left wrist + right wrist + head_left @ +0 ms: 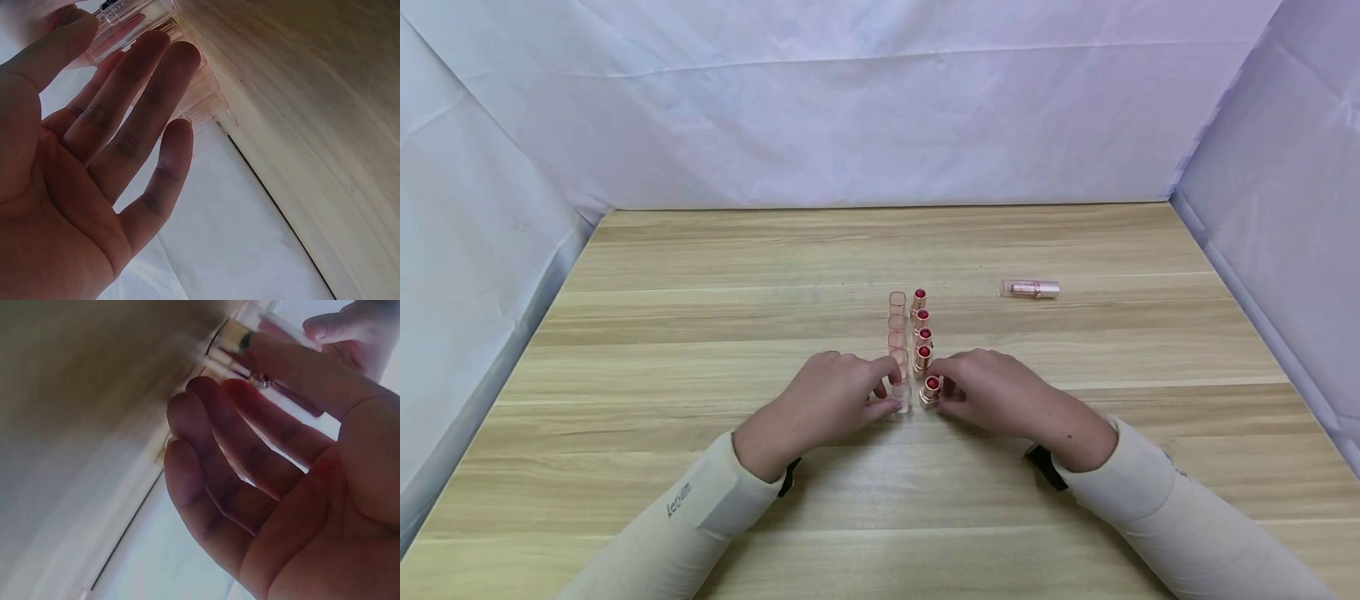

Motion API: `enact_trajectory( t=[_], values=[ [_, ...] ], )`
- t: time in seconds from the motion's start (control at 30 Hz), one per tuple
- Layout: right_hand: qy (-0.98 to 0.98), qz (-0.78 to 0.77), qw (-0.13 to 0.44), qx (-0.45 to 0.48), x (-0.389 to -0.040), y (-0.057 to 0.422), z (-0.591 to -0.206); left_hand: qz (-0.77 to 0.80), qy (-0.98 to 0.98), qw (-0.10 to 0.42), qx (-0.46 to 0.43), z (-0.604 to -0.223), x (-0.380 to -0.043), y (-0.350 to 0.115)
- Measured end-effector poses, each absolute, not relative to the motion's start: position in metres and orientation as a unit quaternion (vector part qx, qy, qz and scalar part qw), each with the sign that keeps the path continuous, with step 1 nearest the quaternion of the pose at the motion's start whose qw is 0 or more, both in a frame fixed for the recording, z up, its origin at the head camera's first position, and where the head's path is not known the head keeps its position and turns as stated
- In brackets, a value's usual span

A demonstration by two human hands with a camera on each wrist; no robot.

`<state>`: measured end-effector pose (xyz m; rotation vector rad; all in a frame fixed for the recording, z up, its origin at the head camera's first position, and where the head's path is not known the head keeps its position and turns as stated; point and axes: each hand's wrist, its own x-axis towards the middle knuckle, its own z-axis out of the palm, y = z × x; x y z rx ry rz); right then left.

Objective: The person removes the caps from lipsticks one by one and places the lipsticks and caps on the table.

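At the near end of a row of clear caps, my left hand (838, 392) pinches the nearest clear lipstick cap (902, 400) between thumb and index finger. Across from it, my right hand (996, 392) holds the nearest uncapped lipstick (932, 386) by its side; its red tip points up. Both stand upright on the table, a small gap between them. The left wrist view shows clear caps (203, 87) beyond the fingers, the other fingers loosely extended. In the right wrist view the right fingers (187, 419) partly hide the lipstick.
Several clear caps (897, 322) stand in a line going away from me, beside a parallel line of several uncapped red lipsticks (922, 320). A capped lipstick (1034, 289) lies on its side at the back right. White cloth (880, 125) walls border the wooden table (700, 292).
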<state>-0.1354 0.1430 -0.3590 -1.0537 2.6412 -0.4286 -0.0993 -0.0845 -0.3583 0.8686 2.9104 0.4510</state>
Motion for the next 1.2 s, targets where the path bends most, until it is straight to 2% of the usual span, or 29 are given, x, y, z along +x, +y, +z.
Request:
enact_trajectory(
  t=[0.13,0.33,0.43,0.6,0.7,1.0,1.2],
  values=[
    [0.917,-0.138,0.146,-0.346,-0.137,0.147,-0.353,0.144,0.948,0.038,0.282,-0.357,-0.099,-0.084],
    [0.926,-0.137,0.131,-0.328,-0.144,0.155,-0.344,0.143,0.95,0.047,0.274,-0.357,-0.101,-0.084],
    [0.933,-0.153,0.102,-0.311,-0.148,0.162,-0.34,0.147,0.95,0.048,0.272,-0.359,-0.101,-0.084],
    [0.947,-0.152,0.018,-0.284,-0.164,0.185,-0.336,0.156,0.946,0.054,0.278,-0.362,-0.103,-0.082],
    [0.955,-0.128,0.0,-0.266,-0.18,0.203,-0.335,0.16,0.946,0.051,0.277,-0.363,-0.104,-0.08],
    [0.965,-0.077,0.085,-0.235,-0.222,0.24,-0.348,0.157,0.947,0.04,0.278,-0.363,-0.105,-0.082],
    [0.97,-0.061,0.085,-0.22,-0.242,0.245,-0.363,0.163,0.946,0.035,0.276,-0.366,-0.105,-0.08]
  ],
)
